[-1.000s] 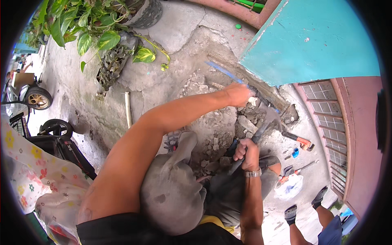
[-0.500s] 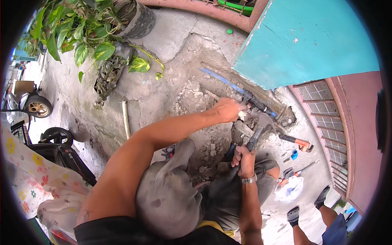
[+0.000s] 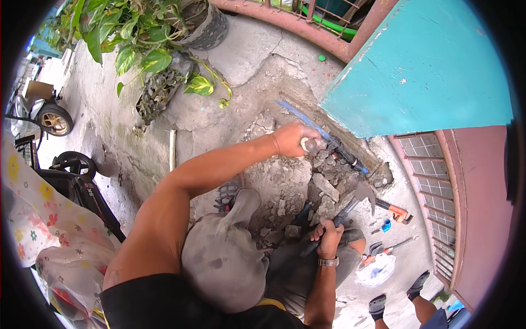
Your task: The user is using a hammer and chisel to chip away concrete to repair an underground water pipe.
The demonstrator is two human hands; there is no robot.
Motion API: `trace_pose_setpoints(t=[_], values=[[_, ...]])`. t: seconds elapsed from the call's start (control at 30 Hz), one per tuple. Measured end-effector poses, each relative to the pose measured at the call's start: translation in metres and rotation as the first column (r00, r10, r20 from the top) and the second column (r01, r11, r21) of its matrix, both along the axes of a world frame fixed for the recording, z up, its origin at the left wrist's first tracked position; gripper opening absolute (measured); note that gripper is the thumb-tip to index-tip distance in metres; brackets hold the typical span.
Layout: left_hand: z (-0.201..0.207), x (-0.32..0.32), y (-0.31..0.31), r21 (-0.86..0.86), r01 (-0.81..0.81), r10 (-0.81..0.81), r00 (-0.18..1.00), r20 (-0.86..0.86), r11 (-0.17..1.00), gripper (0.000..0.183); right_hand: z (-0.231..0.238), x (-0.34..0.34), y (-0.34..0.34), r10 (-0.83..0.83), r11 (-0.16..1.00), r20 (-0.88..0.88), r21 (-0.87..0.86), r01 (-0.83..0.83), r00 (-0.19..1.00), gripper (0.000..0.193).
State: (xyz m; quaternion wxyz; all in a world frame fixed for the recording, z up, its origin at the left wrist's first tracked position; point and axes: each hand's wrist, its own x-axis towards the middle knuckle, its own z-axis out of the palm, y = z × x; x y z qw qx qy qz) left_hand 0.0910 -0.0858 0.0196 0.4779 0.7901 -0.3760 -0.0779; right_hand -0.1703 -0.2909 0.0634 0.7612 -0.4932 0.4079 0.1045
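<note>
My right hand (image 3: 329,237), with a metal watch at the wrist, is closed round the dark handle of a hammer (image 3: 364,196). The hammer's head is over the right edge of the broken ground. My left hand (image 3: 296,139) is a fist at the far side of the pit, gripping a tool with a pale round end; the rest of it is hidden. Just beyond that fist, a blue pipe (image 3: 301,115) with a black fitting (image 3: 341,149) lies in the dug trench. Broken concrete (image 3: 325,187) and loose rubble fill the pit between my hands.
An orange pipe wrench (image 3: 399,213), a blue fitting (image 3: 386,225) and a white plastic bag (image 3: 377,271) lie to the right. A turquoise wall corner (image 3: 422,71) juts over the trench. Potted plants (image 3: 204,27) stand far left; another person's feet (image 3: 377,305) are at lower right.
The hammer head has swung away to the right from beside my left hand. My left hand has shifted left and up from the rubble. The whole view has also shifted slightly.
</note>
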Motion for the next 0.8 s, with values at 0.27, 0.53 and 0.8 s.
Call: trace_pose_setpoints(t=[0.27,0.53,0.8], values=[[0.139,0.033,0.064,-0.588,-0.591,0.153,0.765,-0.626,0.552,0.026,-0.010,0.002,0.038,0.402,0.911,0.059,-0.125,-0.393,0.914,0.021],[0.055,0.099,0.095,-0.604,-0.689,0.601,0.695,-0.395,0.400,0.028,-0.004,-0.003,0.057,0.572,0.802,-0.008,-0.205,-0.561,0.820,0.024],[0.046,0.046,0.128,-0.599,-0.690,0.498,0.717,-0.488,0.407,0.030,0.070,0.072,0.077,0.706,0.630,-0.033,-0.428,-0.648,0.708,0.019]])
